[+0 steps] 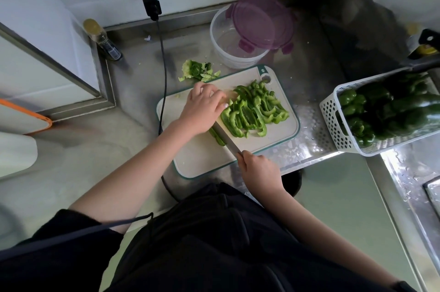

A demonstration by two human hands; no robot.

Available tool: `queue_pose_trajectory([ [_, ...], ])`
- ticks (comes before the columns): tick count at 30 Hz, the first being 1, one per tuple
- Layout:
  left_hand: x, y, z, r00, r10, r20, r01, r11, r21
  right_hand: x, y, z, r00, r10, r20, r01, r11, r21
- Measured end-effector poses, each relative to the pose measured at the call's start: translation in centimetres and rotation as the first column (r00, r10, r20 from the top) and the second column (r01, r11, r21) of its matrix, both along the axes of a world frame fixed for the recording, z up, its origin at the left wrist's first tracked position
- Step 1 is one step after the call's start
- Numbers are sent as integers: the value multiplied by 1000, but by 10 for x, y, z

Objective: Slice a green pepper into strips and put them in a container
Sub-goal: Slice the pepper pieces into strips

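Note:
A pile of green pepper strips (pixel 256 110) lies on the white cutting board (pixel 204 158) with a teal rim. My right hand (pixel 259 171) grips the handle of a knife (pixel 226 140) whose blade runs up across the board. An uncut piece of green pepper (pixel 217 137) lies just left of the blade. My left hand (pixel 202 108) covers the upper end of that piece with curled fingers, beside the strips. Behind the board stands a clear round container (pixel 228 41) with its purple lid (pixel 262 21) leaning across its rim.
Pepper core and scraps (pixel 197 71) lie on the steel counter behind the board. A white perforated basket (pixel 333 122) of whole green peppers sits at the right, near a sink. A black cable (pixel 163 72) hangs from the wall socket past the board's left edge. A small bottle (pixel 102 39) stands back left.

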State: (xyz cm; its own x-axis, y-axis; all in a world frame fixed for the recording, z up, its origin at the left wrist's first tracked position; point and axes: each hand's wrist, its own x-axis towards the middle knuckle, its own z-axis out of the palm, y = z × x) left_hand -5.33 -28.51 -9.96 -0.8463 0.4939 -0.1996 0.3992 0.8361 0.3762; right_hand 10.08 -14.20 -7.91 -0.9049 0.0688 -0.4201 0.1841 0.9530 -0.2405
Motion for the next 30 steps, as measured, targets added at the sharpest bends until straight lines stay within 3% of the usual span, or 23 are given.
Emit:
queue_pose_trajectory([
  [3, 9, -6, -9, 995, 95, -33, -95, 995, 15, 0, 0, -1, 1000, 4, 8, -4, 1000, 9],
  [7, 7, -5, -8, 983, 127, 136, -127, 992, -11, 1, -2, -2, 1000, 23, 17, -24, 999, 21],
  [17, -1, -1, -6, 914, 173, 368, -155, 985, -79, 0, -3, -5, 999, -12, 39, 12, 1000, 18],
  [21, 1, 0, -10, 863, 244, 442, -315, 944, 94, -2, 1, -3, 998, -56, 39, 57, 998, -24],
  [24, 8, -17, -23, 914, 307, 266, -384, 868, 314, -7, 6, -1, 991, -113, 67, 120, 986, -117],
  [27, 16, -29, -28, 928, 255, 270, -334, 893, 301, -11, 10, 3, 992, -106, 74, 114, 988, -105],
  [30, 15, -27, -19, 913, 234, 333, -353, 863, 362, -13, 14, 6, 994, -88, 65, 93, 993, -75],
])
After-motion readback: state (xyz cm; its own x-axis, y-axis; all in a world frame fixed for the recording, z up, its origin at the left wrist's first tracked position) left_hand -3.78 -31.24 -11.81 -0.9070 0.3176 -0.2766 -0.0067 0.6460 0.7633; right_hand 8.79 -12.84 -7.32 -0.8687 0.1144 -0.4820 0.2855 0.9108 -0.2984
